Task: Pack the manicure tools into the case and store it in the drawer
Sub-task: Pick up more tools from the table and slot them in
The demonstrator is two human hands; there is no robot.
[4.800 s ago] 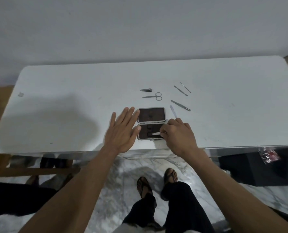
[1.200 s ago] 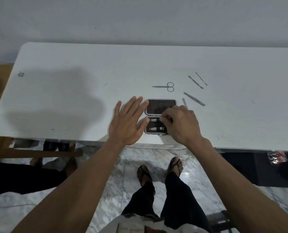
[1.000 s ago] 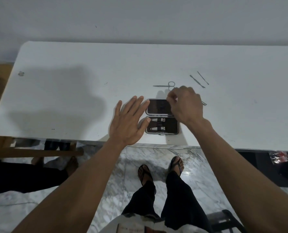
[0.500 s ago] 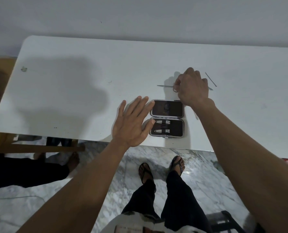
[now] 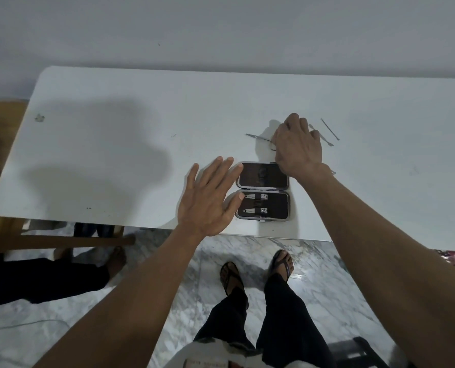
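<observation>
We stand at a long white table (image 5: 114, 144) set against a plain pale wall, with marble floor below, seen from the head camera looking down.

Our landmark is the open manicure case (image 5: 263, 191), lying flat near the table's front edge. Its near half holds two nail clippers (image 5: 255, 203), one above the other, each under an elastic strap. The far half shows only dark lining.

Our left hand (image 5: 207, 200) lies flat with fingers spread, just left of the case, fingertips touching its edge. We judge it steadies the case so it cannot slide while tools go in.

Our right hand (image 5: 298, 144) reaches just beyond the case, fingers curled down onto the small scissors (image 5: 258, 138), whose blades point left. The handle loops are mostly hidden, so we judge this a pinch to lift them.

Beyond and right of the case lie two thin metal sticks (image 5: 330, 129), one partly hidden by the hand. A further tool tip (image 5: 333, 172) peeks out beside our right wrist.

No drawer is visible.
</observation>
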